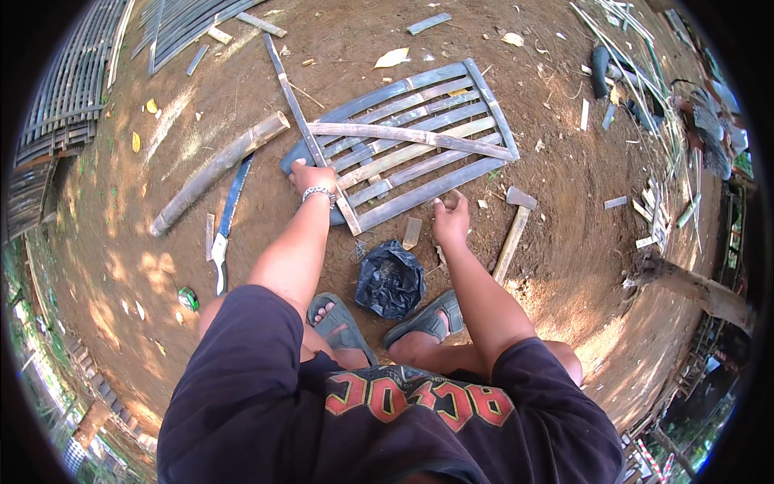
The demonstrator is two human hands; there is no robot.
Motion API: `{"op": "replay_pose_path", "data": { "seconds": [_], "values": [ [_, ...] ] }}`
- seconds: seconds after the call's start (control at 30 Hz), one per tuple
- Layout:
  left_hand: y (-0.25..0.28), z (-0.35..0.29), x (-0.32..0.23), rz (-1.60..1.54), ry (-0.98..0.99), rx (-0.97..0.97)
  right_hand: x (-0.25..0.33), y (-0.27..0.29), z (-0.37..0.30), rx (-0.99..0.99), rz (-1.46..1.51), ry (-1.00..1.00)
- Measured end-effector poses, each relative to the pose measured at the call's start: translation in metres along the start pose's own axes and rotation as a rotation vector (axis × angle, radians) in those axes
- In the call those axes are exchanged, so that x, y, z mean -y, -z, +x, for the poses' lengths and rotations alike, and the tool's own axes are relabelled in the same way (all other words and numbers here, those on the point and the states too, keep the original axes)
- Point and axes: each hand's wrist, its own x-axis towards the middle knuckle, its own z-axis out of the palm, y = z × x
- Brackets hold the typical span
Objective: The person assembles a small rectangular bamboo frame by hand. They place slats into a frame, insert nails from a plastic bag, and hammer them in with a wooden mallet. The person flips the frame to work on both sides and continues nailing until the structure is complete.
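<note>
A slatted bamboo panel (415,161) lies on the dirt before me, its grey and tan slats joined by crosspieces at the ends. A long, narrow bamboo strip (286,85) lies across its left end and sticks out past the far side. My left hand (313,177), a chain bracelet at the wrist, is closed around this strip against the panel. Another bamboo strip (403,134) runs slantwise over the slats. Just off the panel's near edge is my right hand (451,219), fingers partly curled, thumb and forefinger apart, with nothing visible between them.
A black plastic bag (390,278) sits open between my sandalled feet, near small nails (360,248). To the right lies a hatchet (513,232). On the left are a handsaw (228,218) and a thick bamboo pole (218,173). Bamboo scraps (651,214) lie far right.
</note>
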Motion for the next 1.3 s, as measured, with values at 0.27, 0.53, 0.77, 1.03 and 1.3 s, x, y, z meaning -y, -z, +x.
{"op": "replay_pose_path", "data": {
  "seconds": [0.27, 0.53, 0.77, 1.03, 1.3],
  "values": [
    [-0.014, 0.052, 0.051, -0.295, 0.081, -0.017, 0.031, -0.041, 0.008, 0.176, 0.818, -0.469],
    [0.013, -0.004, 0.007, 0.018, -0.122, 0.163, 0.036, -0.029, 0.01, 0.185, 0.756, -0.378],
    [0.063, -0.01, -0.04, 0.145, -0.301, 0.406, 0.043, -0.003, -0.015, 0.127, 1.082, -0.216],
    [0.046, -0.018, -0.025, -0.084, -0.275, 0.483, 0.085, -0.022, -0.04, 0.8, 1.442, -0.524],
    [0.038, -0.055, -0.026, -0.103, -0.111, 0.296, 0.057, -0.027, -0.044, 0.818, 1.67, -0.429]
  ]
}}
